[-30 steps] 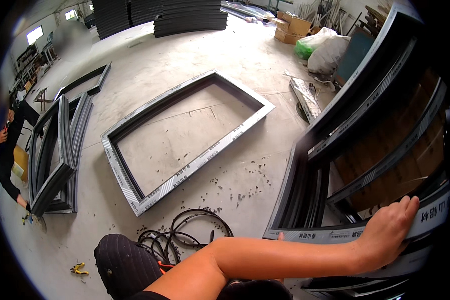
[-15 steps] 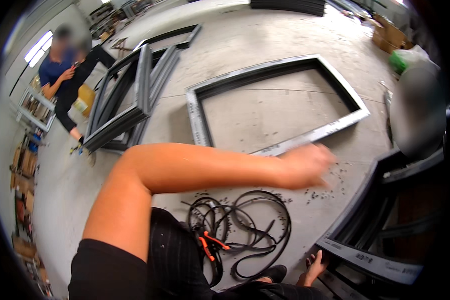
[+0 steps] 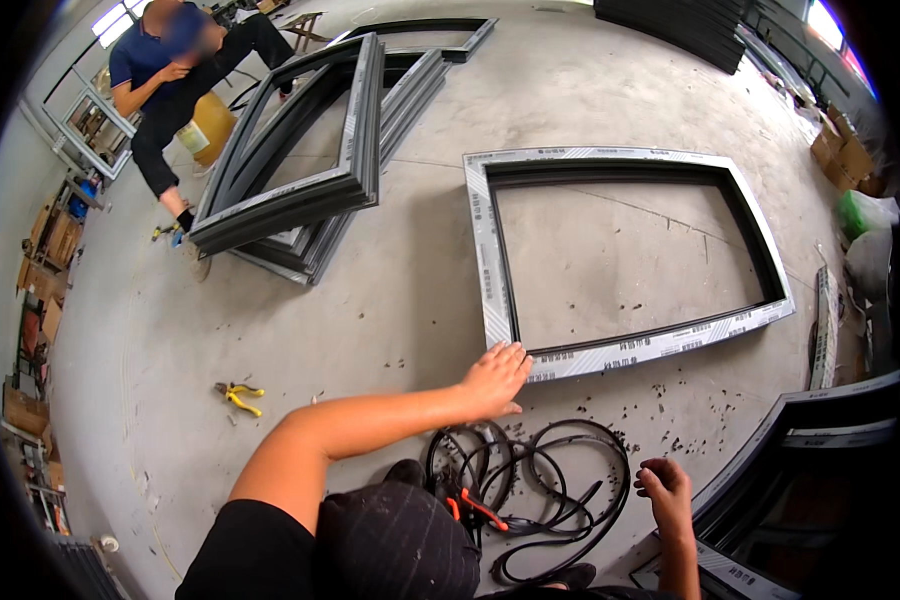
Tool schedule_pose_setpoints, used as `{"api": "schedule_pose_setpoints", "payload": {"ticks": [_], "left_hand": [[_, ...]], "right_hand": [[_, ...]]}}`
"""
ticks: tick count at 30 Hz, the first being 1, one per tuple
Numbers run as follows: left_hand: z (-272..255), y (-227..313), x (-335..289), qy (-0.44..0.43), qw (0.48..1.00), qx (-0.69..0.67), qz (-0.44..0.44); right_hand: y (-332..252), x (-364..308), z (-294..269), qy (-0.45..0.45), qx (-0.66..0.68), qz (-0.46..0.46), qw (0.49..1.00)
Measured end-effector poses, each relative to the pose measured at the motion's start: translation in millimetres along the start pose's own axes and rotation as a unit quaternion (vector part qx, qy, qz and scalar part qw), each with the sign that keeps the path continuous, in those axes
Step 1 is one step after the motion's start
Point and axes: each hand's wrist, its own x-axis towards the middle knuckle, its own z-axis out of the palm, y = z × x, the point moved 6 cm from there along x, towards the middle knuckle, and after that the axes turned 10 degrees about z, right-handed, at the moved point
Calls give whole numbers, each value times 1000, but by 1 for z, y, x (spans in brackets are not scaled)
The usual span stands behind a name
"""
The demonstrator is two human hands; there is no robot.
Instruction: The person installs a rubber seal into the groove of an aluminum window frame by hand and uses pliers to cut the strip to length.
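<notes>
My left hand (image 3: 497, 380) lies flat with its fingers stretched out on the near left corner of a grey rectangular window frame (image 3: 630, 352). The frame rests on the floor, its face covered with printed film. Off to the right, my right hand (image 3: 666, 492) is raised with its fingers loosely bent and nothing visible in it. It is nearest to the dark stacked frames (image 3: 740, 572) at the lower right. Between my hands and my feet lies a loose coil of black rubber strip (image 3: 570, 425), with orange-handled pliers (image 3: 483, 508) on it.
Yellow-handled pliers (image 3: 240, 397) lie on the floor at left. More frames (image 3: 365, 130) are stacked beyond them, beside a seated person (image 3: 155, 90). Small black bits (image 3: 675, 445) are scattered near the right hand. Cardboard boxes (image 3: 842, 155) stand at far right.
My left hand has moved from above the frame's near edge to its near left corner. My right hand has come up off the stacked frames. The view has shifted to the left.
</notes>
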Motion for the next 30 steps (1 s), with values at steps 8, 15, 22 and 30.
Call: {"api": "schedule_pose_setpoints", "payload": {"ticks": [8, 15, 22, 30], "left_hand": [[27, -19, 24, 73, 995, 50, -50], [-7, -3, 46, 138, 990, -37, 0], [-152, 63, 66, 104, 983, -153, 16], [-297, 121, 90, 45, 807, -585, -67]], "right_hand": [[-60, 16, 58, -137, -538, -5, 832], [58, 114, 104, -104, -230, 84, 964], [76, 114, 219, -174, 360, 219, 890], [45, 156, 225, -94, 626, 187, 751]]}}
